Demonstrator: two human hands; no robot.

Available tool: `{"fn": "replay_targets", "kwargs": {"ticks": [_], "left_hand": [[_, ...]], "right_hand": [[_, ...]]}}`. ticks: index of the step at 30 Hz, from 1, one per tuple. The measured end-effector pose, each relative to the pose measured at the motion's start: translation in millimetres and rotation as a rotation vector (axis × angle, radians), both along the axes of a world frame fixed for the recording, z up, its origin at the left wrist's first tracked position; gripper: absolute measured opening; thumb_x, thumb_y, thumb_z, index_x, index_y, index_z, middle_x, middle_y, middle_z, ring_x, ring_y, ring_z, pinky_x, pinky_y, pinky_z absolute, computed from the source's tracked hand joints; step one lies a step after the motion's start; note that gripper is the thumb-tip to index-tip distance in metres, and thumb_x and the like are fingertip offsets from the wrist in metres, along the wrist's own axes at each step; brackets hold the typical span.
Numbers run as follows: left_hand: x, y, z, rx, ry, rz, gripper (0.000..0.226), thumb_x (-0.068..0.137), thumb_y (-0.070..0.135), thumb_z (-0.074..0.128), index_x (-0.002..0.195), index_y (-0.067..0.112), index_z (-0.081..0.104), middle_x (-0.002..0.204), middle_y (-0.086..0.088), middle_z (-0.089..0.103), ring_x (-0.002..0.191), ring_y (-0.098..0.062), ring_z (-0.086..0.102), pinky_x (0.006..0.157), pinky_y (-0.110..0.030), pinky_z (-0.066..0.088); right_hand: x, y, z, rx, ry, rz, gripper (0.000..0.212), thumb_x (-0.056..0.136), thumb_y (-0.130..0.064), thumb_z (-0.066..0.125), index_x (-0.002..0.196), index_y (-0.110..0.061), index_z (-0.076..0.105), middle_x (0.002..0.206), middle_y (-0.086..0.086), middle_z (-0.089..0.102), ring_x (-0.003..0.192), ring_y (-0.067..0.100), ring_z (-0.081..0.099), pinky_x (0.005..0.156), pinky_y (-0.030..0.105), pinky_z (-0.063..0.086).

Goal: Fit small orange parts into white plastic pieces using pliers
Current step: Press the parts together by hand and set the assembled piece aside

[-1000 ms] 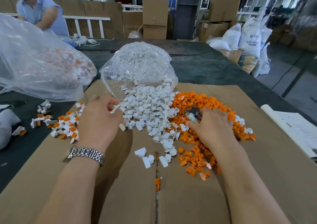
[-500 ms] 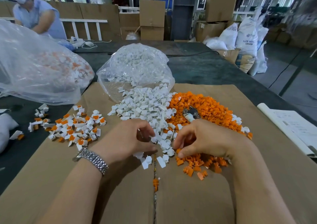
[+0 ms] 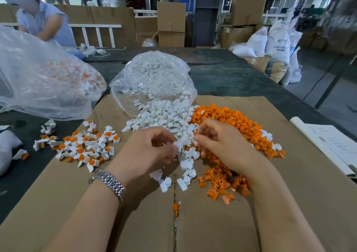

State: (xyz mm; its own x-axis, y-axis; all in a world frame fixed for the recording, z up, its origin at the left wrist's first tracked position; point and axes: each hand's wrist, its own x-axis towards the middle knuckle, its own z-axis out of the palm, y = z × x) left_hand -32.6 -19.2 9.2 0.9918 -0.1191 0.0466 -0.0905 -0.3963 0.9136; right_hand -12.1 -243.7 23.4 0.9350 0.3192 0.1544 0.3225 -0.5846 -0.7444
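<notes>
My left hand pinches a small white plastic piece at its fingertips, just above the cardboard. My right hand is close beside it, its curled fingertips drawn together near that piece; anything between them is hidden. Behind the hands lies a heap of loose white pieces, with a heap of orange parts to its right. Fitted white-and-orange pieces are scattered to the left. The pliers are not visible.
A clear bag of white pieces lies open behind the heap, and a larger bag sits at the left. The cardboard sheet covers the dark table. Papers lie at the right edge. Another person works at far left.
My left hand left the white heap and my right hand left the orange heap. Both drew toward me and met over the cardboard, and the left now pinches a white piece.
</notes>
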Motion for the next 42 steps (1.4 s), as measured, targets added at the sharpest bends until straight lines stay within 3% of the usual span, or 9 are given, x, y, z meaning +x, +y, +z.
{"fn": "replay_targets", "kwargs": {"ticks": [3, 6, 8, 15, 19, 27, 32, 36, 42], "left_hand": [[-2, -1, 6, -0.36, 0.132, 0.001, 0.017, 0.079, 0.007, 0.081, 0.094, 0.008, 0.073, 0.085, -0.016, 0.077, 0.074, -0.028, 0.075, 0.067, -0.024, 0.06], [-1, -4, 7, -0.707, 0.235, -0.021, 0.017, 0.075, -0.006, 0.077, 0.089, 0.002, 0.07, 0.088, -0.024, 0.072, 0.072, -0.03, 0.072, 0.066, -0.029, 0.06], [1, -4, 7, -0.788, 0.247, -0.049, 0.019, 0.076, -0.007, 0.075, 0.093, 0.0, 0.073, 0.092, -0.025, 0.071, 0.074, -0.03, 0.072, 0.066, -0.029, 0.06], [1, -6, 4, -0.771, 0.196, -0.085, 0.025, 0.078, -0.003, 0.072, 0.101, 0.003, 0.079, 0.105, -0.025, 0.075, 0.097, -0.033, 0.075, 0.075, -0.025, 0.06], [2, -7, 3, -0.752, 0.165, -0.078, 0.025, 0.076, 0.0, 0.074, 0.099, 0.006, 0.081, 0.103, -0.022, 0.076, 0.097, -0.032, 0.076, 0.076, -0.025, 0.06], [1, -9, 2, -0.749, 0.101, -0.071, 0.026, 0.077, 0.0, 0.075, 0.102, 0.001, 0.079, 0.108, -0.024, 0.075, 0.099, -0.031, 0.075, 0.078, -0.025, 0.06], [1, -7, 3, -0.808, 0.13, -0.074, 0.024, 0.076, -0.002, 0.072, 0.099, 0.002, 0.08, 0.103, -0.022, 0.076, 0.094, -0.029, 0.076, 0.074, -0.023, 0.06], [2, -8, 5, -0.832, 0.129, -0.082, 0.025, 0.076, 0.0, 0.07, 0.097, 0.006, 0.082, 0.1, -0.018, 0.077, 0.09, -0.023, 0.076, 0.075, -0.023, 0.06], [-1, -6, 7, -0.837, 0.176, -0.118, 0.022, 0.078, -0.001, 0.07, 0.096, 0.006, 0.079, 0.094, -0.021, 0.076, 0.084, -0.026, 0.076, 0.071, -0.024, 0.061]], "right_hand": [[-2, 6, 3, 0.213, -0.036, 0.033, 0.007, 0.089, -0.03, 0.076, 0.088, -0.024, 0.073, 0.076, 0.001, 0.071, 0.061, 0.01, 0.064, 0.064, 0.022, 0.055], [-3, 8, 4, 0.396, -0.06, 0.036, 0.01, 0.09, -0.023, 0.074, 0.099, -0.023, 0.079, 0.079, -0.002, 0.074, 0.069, 0.011, 0.068, 0.075, 0.022, 0.057], [-4, 8, 4, 0.414, -0.063, 0.045, 0.017, 0.095, -0.021, 0.069, 0.109, -0.027, 0.077, 0.081, 0.0, 0.074, 0.078, 0.01, 0.07, 0.084, 0.023, 0.057], [-9, 16, 6, 0.402, -0.107, 0.074, 0.009, 0.093, -0.013, 0.071, 0.102, -0.017, 0.072, 0.09, -0.004, 0.074, 0.083, 0.013, 0.072, 0.08, 0.027, 0.059], [-13, 21, 4, 0.304, -0.231, 0.045, 0.011, 0.093, -0.013, 0.072, 0.103, -0.017, 0.075, 0.096, -0.007, 0.073, 0.091, 0.011, 0.07, 0.082, 0.031, 0.059], [-17, 30, 3, 0.232, -0.459, 0.02, 0.005, 0.091, -0.01, 0.074, 0.096, -0.011, 0.075, 0.089, -0.004, 0.067, 0.082, 0.012, 0.065, 0.073, 0.025, 0.055], [-15, 31, 1, 0.268, -0.422, 0.045, 0.008, 0.091, -0.011, 0.075, 0.1, -0.012, 0.075, 0.092, -0.004, 0.069, 0.086, 0.014, 0.067, 0.075, 0.031, 0.057], [-16, 24, 3, 0.343, -0.212, 0.094, 0.028, 0.087, -0.024, 0.079, 0.114, -0.021, 0.072, 0.092, -0.005, 0.07, 0.087, 0.015, 0.069, 0.08, 0.035, 0.058], [-12, 17, 6, 0.366, -0.117, 0.162, 0.04, 0.088, -0.015, 0.077, 0.126, -0.023, 0.069, 0.102, -0.004, 0.068, 0.093, 0.014, 0.068, 0.086, 0.033, 0.058]]}}
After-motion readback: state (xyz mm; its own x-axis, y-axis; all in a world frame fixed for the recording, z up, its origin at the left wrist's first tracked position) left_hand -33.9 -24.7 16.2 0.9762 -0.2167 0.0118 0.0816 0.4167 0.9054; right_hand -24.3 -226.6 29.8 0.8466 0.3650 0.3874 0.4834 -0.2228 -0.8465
